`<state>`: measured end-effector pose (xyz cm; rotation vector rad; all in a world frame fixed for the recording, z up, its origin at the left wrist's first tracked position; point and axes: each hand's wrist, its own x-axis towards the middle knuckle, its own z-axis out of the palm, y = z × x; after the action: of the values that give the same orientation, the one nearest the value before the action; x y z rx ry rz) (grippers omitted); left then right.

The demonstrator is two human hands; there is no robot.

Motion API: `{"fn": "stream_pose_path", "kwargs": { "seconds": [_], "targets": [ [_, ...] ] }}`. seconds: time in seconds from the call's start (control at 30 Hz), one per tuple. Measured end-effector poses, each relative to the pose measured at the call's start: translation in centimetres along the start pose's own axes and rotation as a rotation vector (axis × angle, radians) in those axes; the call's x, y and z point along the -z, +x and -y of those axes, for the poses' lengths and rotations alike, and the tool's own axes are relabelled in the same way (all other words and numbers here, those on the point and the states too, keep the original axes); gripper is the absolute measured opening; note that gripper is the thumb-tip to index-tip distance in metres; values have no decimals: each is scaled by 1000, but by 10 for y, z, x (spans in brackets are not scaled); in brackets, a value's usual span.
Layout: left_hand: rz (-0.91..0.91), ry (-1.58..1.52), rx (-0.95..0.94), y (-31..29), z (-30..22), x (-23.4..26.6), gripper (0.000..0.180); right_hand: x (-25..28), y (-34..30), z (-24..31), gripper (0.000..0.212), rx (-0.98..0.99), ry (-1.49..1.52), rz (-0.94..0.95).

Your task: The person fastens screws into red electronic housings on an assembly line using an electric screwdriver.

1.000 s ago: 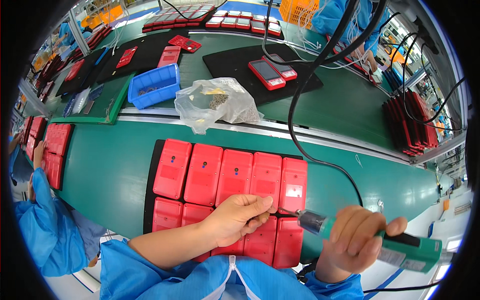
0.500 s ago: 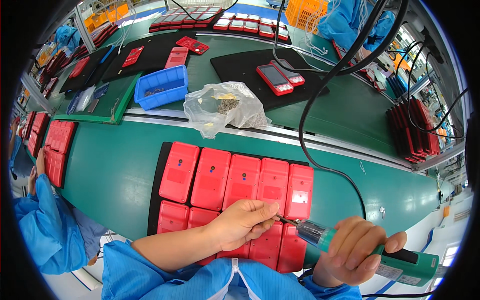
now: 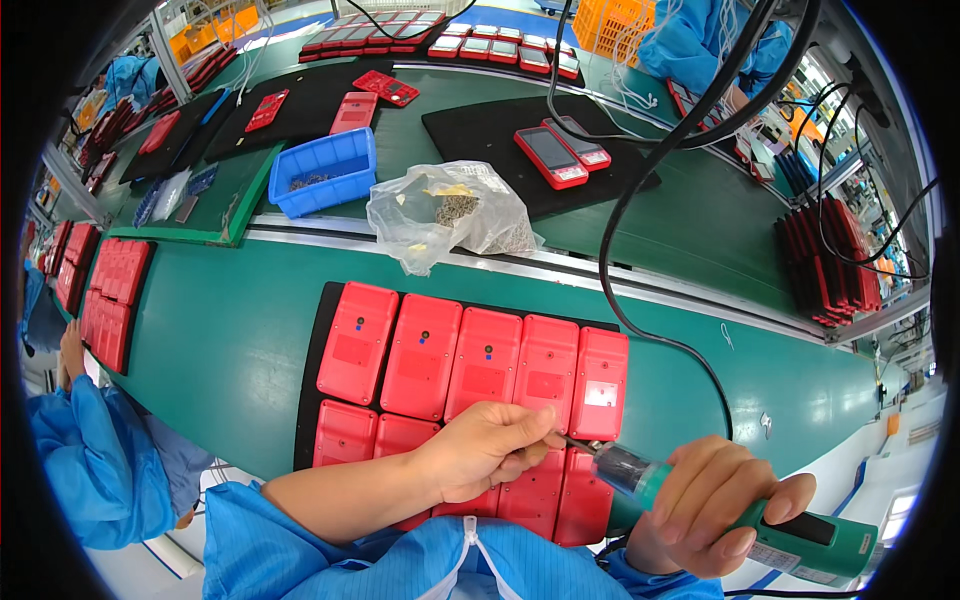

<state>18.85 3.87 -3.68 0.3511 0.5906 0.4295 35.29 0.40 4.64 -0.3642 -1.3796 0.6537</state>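
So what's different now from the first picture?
The back end of the green electric screwdriver swung down toward the person, along with the right hand gripping it. The co-worker's hand at far left drew back toward that co-worker. The whole view shifted slightly too. Nothing was visibly picked up or let go. The red cases, blue bin and clear bag stayed put.

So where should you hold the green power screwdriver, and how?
I'd grip its thick green body, coming from the near side, as the right hand does. It's chunky and lies roughly sideways, so fingers can curl around it. I'd avoid the thin metal bit pointing left, beside the left hand.
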Motion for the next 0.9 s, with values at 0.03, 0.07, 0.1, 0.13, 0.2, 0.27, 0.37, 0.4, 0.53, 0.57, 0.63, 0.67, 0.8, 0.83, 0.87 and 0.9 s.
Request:
{"fn": "stream_pose_path", "kwargs": {
  "seconds": [0.03, 0.07, 0.1, 0.13, 0.2, 0.27, 0.37, 0.4, 0.53, 0.57, 0.63, 0.67, 0.8, 0.83, 0.87, 0.9],
  "targets": [
    [1, -1, 0, -1, 0, -1, 34, 1, 1, -2, 20, 58, -86, -24],
    [-105, 40, -85, -2, -1, -3, 31, 1, 3, -3, 20, 116, -171, -47],
    [-212, 80, -170, -3, -1, -4, 28, 4, 4, -6, 20, 113, -171, -45],
    [-212, 76, -170, -5, -2, -4, 28, 7, 6, -9, 21, 71, -115, -31],
    [-261, 58, -217, -12, -5, -1, 28, 13, 3, -16, 28, -7, -75, -88],
    [-254, 40, -203, -15, -3, 3, 27, 17, -1, -24, 27, -72, -83, -67],
    [-216, -2, -167, -21, -1, 8, 27, 19, -5, -34, 24, -173, -73, -26],
    [-178, -23, -144, -22, -1, 9, 27, 19, -5, -37, 24, -175, -64, 6],
    [-167, -60, -144, -21, -1, 14, 32, 18, -6, -44, 26, -169, -44, 80],
    [-157, -72, -164, -20, 0, 15, 31, 18, -6, -46, 26, -172, -44, 80],
    [-148, -87, -185, -19, 1, 16, 30, 19, -6, -48, 27, -178, -42, 112],
    [-153, -66, -214, -18, 1, 16, 28, 17, -5, -49, 27, -181, -41, 113],
    [-156, -14, -300, -19, 0, 14, 23, 12, -3, -52, 23, -140, -138, 122],
    [-156, -16, -300, -18, 0, 14, 23, 12, -3, -52, 23, -140, -142, 124],
    [-149, -28, -305, -18, 1, 15, 21, 11, -2, -52, 23, -142, -142, 124],
    [-141, -39, -309, -17, 1, 16, 19, 10, -1, -53, 23, -141, -131, 139]
  ]
}}
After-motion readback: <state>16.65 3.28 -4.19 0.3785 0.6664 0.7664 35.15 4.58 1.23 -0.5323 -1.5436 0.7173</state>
